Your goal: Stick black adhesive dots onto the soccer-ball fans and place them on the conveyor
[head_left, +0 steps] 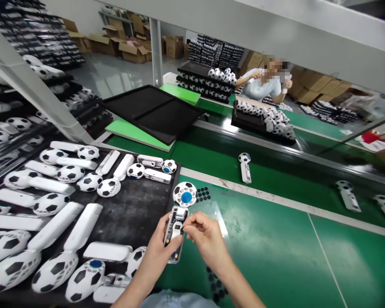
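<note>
My left hand point(162, 248) is wrapped around the opened handle of a handheld fan with a soccer-ball head point(185, 194). The handle's cover is off and its inner parts face up. A blue disc sits in the middle of the ball. Over the handle, my right hand point(207, 237) is closed in a pinch, with a small dark piece just visible at its fingertips. Beyond the right hand, a clear sheet with round black pads point(204, 193) lies on the green bench. A second group of black pads point(216, 286) is partly hidden under my right forearm.
A black tray point(125, 222) full of soccer-ball fans stands at left. Several fans point(244, 167) lie on the green conveyor point(291, 184) ahead. An empty-looking black tray point(154, 111) rests on a green board point(137, 134). Across the conveyor sits a co-worker point(261, 85).
</note>
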### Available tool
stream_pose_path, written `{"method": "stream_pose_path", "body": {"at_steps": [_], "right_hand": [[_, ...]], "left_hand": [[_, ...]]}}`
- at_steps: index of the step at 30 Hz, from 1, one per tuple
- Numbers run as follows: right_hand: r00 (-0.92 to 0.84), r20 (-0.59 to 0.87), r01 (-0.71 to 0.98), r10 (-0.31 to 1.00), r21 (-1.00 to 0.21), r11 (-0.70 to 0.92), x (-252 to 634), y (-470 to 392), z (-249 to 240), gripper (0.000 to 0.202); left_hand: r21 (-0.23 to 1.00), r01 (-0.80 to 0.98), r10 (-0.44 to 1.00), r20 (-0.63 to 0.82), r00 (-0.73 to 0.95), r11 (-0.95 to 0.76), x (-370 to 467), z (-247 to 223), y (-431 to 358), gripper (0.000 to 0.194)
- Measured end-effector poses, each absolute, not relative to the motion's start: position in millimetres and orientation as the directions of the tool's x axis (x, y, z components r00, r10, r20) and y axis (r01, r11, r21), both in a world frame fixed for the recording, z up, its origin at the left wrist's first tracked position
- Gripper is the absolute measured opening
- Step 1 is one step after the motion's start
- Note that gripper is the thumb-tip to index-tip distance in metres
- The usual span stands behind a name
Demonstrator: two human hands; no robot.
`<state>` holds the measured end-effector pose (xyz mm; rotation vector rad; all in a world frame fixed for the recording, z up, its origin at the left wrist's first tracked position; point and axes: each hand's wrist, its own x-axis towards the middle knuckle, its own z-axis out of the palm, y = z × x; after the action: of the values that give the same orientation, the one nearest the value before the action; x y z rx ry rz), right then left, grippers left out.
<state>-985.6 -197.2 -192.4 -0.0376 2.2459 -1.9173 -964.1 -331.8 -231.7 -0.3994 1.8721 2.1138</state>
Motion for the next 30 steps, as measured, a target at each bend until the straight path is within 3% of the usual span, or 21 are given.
{"method": "stream_pose_path", "body": {"at_steps": [7, 20, 24, 30], "right_hand": [[-0.994, 0.029, -0.069, -0.109, -0.920, 0.386, -976.3, -207.0, -190.8, 0.015], [-0.996, 0.023, -0.059, -0.092, -0.906, 0.418, -975.0, -211.3, -192.3, 0.016], [-0.995, 0.085, -0.100, -0.055, -0.901, 0.423, -970.8, -214.8, -194.0, 0.018], [-0.958, 0.266, -0.287, -0.111, -0.857, 0.427, -958.7, -211.2, -203.2, 0.033]], "left_hand": [[0.959, -0.280, 0.086, -0.282, -0.955, 0.044, -963.5, -240.0, -336.4, 0.053], [0.959, -0.284, 0.071, -0.285, -0.956, 0.019, -962.7, -233.1, -335.9, 0.052], [0.962, -0.272, 0.063, -0.272, -0.960, 0.015, -964.4, -228.5, -334.6, 0.051], [0.944, -0.318, 0.098, -0.309, -0.946, -0.084, -963.0, -214.8, -336.1, 0.047]]}}
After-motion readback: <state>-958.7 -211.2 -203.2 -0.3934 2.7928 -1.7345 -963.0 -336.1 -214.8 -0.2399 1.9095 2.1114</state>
